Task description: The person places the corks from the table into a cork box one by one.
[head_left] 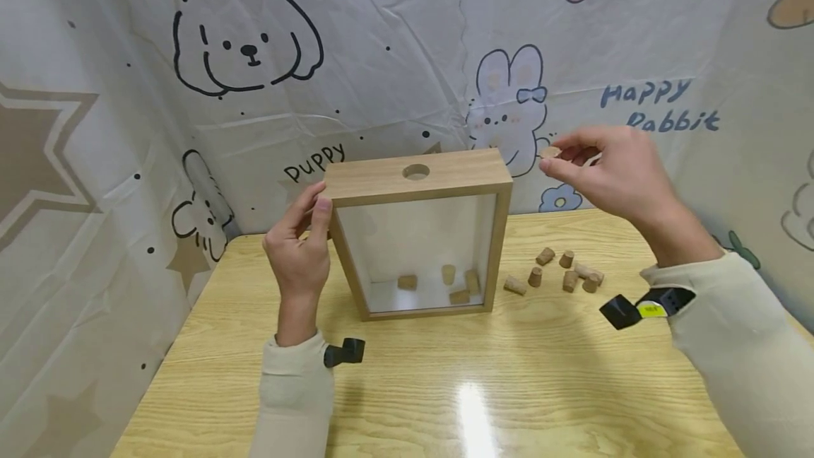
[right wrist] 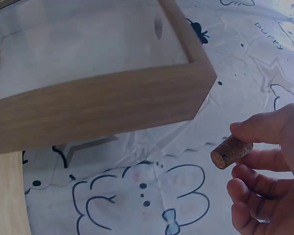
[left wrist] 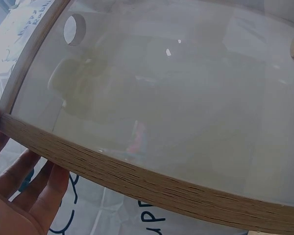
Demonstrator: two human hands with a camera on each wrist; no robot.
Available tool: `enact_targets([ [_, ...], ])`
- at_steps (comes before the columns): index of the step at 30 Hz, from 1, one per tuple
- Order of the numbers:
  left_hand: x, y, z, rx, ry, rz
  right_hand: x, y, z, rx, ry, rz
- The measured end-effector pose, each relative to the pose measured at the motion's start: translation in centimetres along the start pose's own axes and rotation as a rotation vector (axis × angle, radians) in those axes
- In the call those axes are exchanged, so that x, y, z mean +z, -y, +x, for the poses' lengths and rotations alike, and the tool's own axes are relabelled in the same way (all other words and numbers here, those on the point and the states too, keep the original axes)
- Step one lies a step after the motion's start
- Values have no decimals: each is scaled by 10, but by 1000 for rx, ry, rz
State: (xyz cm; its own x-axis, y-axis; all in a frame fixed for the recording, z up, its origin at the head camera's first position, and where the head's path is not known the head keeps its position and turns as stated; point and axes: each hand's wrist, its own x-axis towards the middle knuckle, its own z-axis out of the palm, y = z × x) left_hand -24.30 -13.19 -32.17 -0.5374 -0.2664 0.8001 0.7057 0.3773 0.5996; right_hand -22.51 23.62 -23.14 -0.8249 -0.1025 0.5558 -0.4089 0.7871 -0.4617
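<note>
A wooden frame box (head_left: 416, 196) with a clear front and a round hole (head_left: 416, 172) in its top stands on the table. My left hand (head_left: 297, 249) grips its upper left corner, thumb on the front edge and fingers behind; the left wrist view has this hand (left wrist: 32, 196) at the wooden edge. Several corks lie inside the box at the bottom, one of them a cork (head_left: 408, 282) toward the left. To the right of the box top, my right hand (head_left: 613, 165) pinches a tapered cork (right wrist: 230, 152) between thumb and index finger, in the air.
Several loose corks (head_left: 535, 276) lie and stand on the table right of the box. The wood-grain table (head_left: 407, 380) extends in front of it. Behind hangs a printed cloth (head_left: 394, 90) with cartoon animals.
</note>
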Motion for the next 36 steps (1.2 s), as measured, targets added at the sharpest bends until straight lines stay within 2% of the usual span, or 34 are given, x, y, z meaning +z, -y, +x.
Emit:
enact_targets([
  [12, -2, 1, -1, -8, 8, 4, 5, 30, 18, -14, 0, 48],
  [21, -2, 1, 0, 0, 9, 1, 17, 46, 29, -72, -13, 91],
  [36, -2, 1, 0, 1, 8, 3, 51, 82, 47, -132, 88, 219],
])
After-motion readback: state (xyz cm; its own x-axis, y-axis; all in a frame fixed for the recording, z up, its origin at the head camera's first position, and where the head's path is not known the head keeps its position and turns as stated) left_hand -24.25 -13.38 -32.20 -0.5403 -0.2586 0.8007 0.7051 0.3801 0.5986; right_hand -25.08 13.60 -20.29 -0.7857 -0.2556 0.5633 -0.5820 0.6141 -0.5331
